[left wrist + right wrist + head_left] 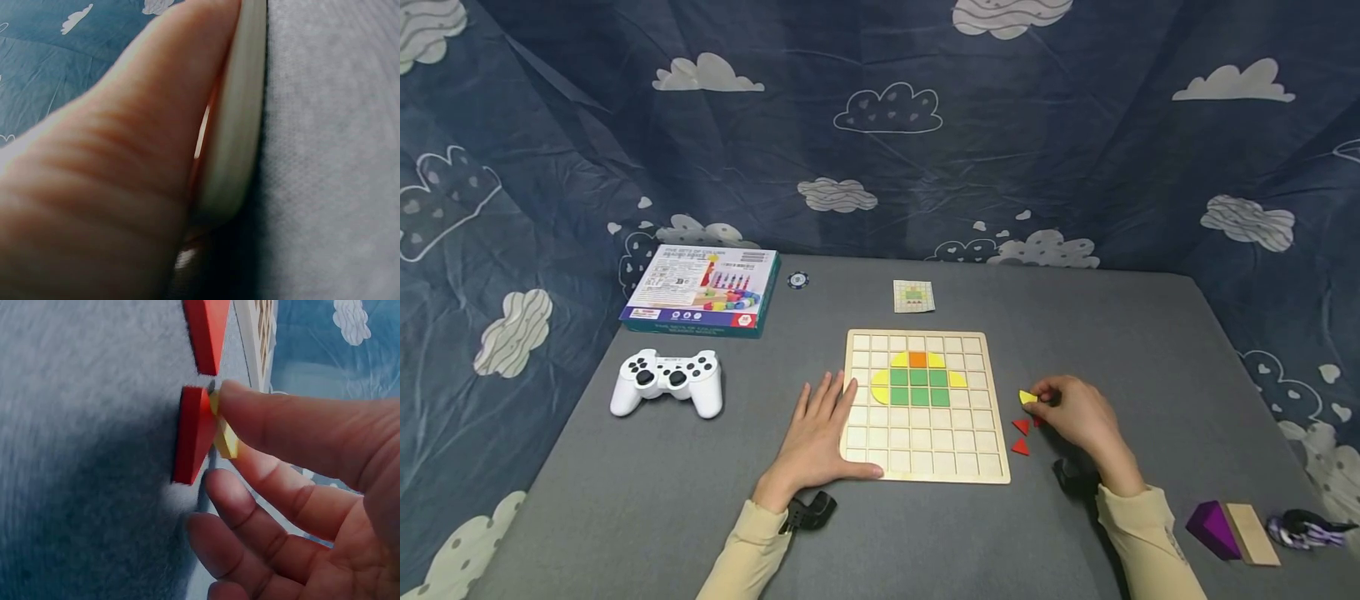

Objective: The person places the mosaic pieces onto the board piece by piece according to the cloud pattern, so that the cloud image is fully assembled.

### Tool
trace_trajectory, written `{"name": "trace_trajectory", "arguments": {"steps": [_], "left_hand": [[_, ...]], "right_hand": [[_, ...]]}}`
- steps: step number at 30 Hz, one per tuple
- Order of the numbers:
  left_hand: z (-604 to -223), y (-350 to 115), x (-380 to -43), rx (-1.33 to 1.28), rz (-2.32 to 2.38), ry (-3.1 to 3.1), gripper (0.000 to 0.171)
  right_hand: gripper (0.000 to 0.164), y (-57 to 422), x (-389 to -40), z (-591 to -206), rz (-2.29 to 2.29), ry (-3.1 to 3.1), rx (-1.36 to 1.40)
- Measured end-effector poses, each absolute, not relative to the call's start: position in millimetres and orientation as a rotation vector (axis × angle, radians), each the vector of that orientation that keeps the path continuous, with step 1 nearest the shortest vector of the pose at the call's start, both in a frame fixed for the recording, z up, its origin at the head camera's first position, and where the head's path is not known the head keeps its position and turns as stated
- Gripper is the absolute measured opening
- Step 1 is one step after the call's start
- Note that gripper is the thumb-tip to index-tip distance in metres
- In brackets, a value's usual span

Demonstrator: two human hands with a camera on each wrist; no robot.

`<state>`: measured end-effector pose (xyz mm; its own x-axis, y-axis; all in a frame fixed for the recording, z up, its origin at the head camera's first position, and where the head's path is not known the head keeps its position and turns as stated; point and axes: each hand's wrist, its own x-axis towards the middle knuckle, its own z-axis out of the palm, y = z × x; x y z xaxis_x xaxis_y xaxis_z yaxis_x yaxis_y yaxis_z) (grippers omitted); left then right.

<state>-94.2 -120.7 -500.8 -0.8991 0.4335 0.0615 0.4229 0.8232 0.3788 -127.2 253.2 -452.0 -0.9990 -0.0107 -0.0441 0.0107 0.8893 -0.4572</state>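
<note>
A square wooden grid board (925, 464) lies on the table with green squares, an orange square and yellow curved pieces in its cells. My left hand (815, 439) rests spread along the board's left edge, its thumb at the near left corner. In the left wrist view the thumb lies along the board's pale edge (239, 125). Right of the board, my right hand (1081, 414) pinches a small yellow piece (1027, 397) between thumb and forefinger. Red triangles (1020, 448) lie just below it. One red triangle (191, 434) overlaps the yellow piece in the right wrist view.
A small pattern card (913, 297) lies beyond the board. At the left are a boxed set (700, 287), a poker chip (798, 280) and a white game controller (667, 383). Near right stand a purple block (1212, 529), a wooden block (1251, 535) and a purple-black figure (1306, 529).
</note>
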Motion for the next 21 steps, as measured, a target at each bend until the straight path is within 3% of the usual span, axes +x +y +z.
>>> {"name": "trace_trajectory", "arguments": {"steps": [21], "left_hand": [[-500.5,-120.6,-95.5,0.690,0.593,2.944,0.127]], "right_hand": [[0.019,226.9,-125.7,-452.9,-0.884,3.045,-0.093]]}}
